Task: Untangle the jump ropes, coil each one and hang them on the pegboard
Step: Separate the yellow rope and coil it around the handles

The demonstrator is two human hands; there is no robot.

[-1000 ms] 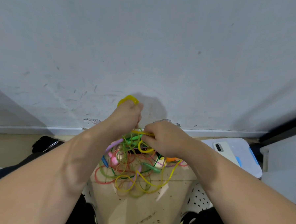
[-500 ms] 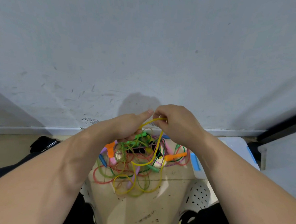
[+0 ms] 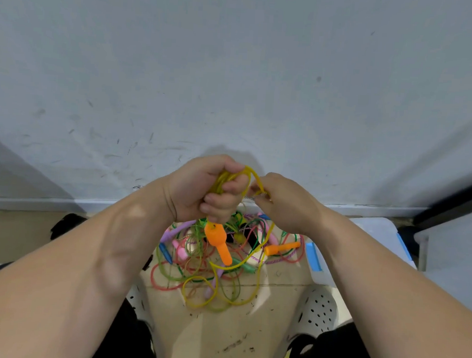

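Observation:
A tangle of coloured jump ropes point(image 3: 197, 270) lies on the tan floor below my hands. My left hand point(image 3: 201, 190) is raised in front of the wall and grips several loops of the yellow rope point(image 3: 256, 180) in its fist. An orange handle point(image 3: 219, 242) of that rope hangs just under the fist. My right hand point(image 3: 285, 203) pinches the yellow rope close beside the left fist, and the rope runs down from it into the pile. A second orange handle point(image 3: 281, 248) lies on the heap. No pegboard is in view.
A scuffed grey wall point(image 3: 234, 83) stands right behind the pile. A white lid with blue clips point(image 3: 374, 232) lies to the right, beside a white box point(image 3: 455, 253). White perforated stool parts point(image 3: 318, 311) flank my knees. A dark object point(image 3: 65, 224) sits at the left.
Both hands rose from the pile. My left hand closed round gathered yellow loops, and an orange handle came up out of the heap to hang beneath it.

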